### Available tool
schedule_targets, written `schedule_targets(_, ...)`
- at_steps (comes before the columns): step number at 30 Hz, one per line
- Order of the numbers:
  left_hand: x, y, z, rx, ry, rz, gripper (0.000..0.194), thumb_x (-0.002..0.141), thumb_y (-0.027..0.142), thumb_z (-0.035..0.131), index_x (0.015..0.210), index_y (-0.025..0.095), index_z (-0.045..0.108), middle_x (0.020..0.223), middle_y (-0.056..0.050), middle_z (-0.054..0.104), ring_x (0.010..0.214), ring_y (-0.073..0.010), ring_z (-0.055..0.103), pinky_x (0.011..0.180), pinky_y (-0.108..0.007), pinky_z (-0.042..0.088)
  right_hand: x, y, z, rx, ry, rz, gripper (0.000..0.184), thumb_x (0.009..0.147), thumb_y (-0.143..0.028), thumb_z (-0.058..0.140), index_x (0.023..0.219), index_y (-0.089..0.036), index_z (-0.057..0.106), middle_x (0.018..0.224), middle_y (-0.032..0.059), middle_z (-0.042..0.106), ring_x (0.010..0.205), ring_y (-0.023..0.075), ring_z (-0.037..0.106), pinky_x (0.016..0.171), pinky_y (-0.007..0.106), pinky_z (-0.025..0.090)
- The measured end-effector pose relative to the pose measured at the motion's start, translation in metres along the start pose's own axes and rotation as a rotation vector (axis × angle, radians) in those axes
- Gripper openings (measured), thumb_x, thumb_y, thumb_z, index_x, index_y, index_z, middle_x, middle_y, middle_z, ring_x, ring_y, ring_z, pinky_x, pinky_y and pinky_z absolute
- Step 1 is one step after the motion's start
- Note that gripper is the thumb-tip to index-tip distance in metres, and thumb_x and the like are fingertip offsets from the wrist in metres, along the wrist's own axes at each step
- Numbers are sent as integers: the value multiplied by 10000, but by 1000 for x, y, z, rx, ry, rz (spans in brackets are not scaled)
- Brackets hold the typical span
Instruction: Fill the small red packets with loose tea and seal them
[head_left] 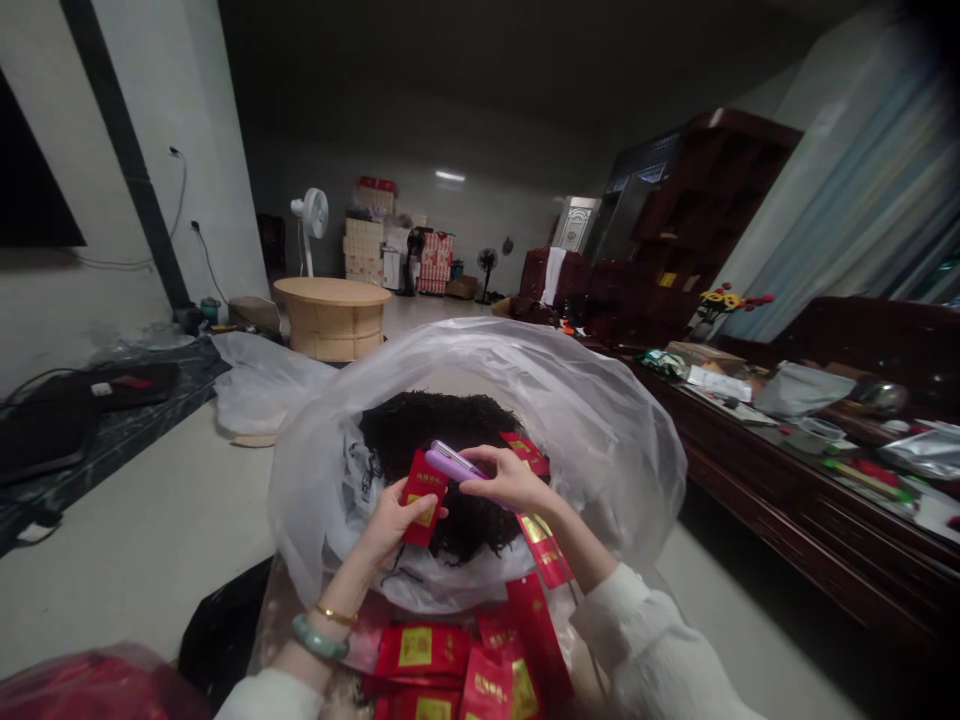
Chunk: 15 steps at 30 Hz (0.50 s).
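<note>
My left hand point(395, 522) pinches a small red packet point(422, 515) with gold print, thumb across its front. In my right hand point(516, 480) is a purple stapler point(453, 462), its front end at the packet's upper edge. Whether its jaws touch the packet I cannot tell. Behind and below both hands, a heap of dark, stringy dried stuff point(427, 415) lies in a big, wide-mouthed clear plastic bag point(615, 440). Several more red packets point(424, 650) lie in front of me, below the bag. Others rest along the bag's right side, partly behind my right forearm.
A round wooden table point(332, 300) and a white fan point(311, 215) stand beyond the bag. To the right runs a long dark wooden bench point(787, 520) covered with clutter. Another plastic bag point(262, 385) lies on the floor at left. Red plastic point(105, 685) fills the lower left corner.
</note>
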<state>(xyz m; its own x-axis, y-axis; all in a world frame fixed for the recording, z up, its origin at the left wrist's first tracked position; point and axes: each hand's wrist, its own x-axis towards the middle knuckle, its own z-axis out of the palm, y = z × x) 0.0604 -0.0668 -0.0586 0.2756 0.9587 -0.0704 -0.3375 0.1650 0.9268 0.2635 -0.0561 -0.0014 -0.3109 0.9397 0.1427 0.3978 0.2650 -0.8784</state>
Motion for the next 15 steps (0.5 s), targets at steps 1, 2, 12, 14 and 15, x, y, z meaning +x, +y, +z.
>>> schedule_targets(1,0,0,1,8,-5,-1,607,493,455,851,945,122,622,929,-110,740,677,-224,716,641,-299,538,1,-1,1,-8,-4,1,503,629,-359,768,1079,-157,671,1022,68,690,913,226,625,816,328,480)
schedule_targets(2,-1,0,1,18,-7,-1,608,496,461,848,947,123,621,932,-111,741,675,-224,716,639,-302,541,2,-2,2,-13,-10,2,493,630,-357,767,1071,-156,675,1010,66,692,898,222,625,802,321,481)
schedule_targets(12,-1,-4,-2,94,-88,-35,599,490,393,861,961,137,592,859,-70,736,644,-202,708,581,-263,524,8,2,3,49,-67,41,433,638,-344,737,1019,-141,695,908,47,706,803,194,616,688,274,464)
schedule_targets(14,-2,-5,-3,96,-126,-38,613,493,364,863,986,138,577,844,-65,729,644,-197,703,565,-252,516,7,0,3,49,-57,64,427,644,-346,726,1015,-137,696,875,41,702,758,178,608,647,257,450)
schedule_targets(15,-3,-4,-3,95,-144,-40,614,502,357,860,997,137,571,848,-68,725,644,-194,700,559,-251,514,6,-2,2,52,-52,75,423,647,-347,721,1012,-135,697,855,36,700,735,170,603,632,252,443)
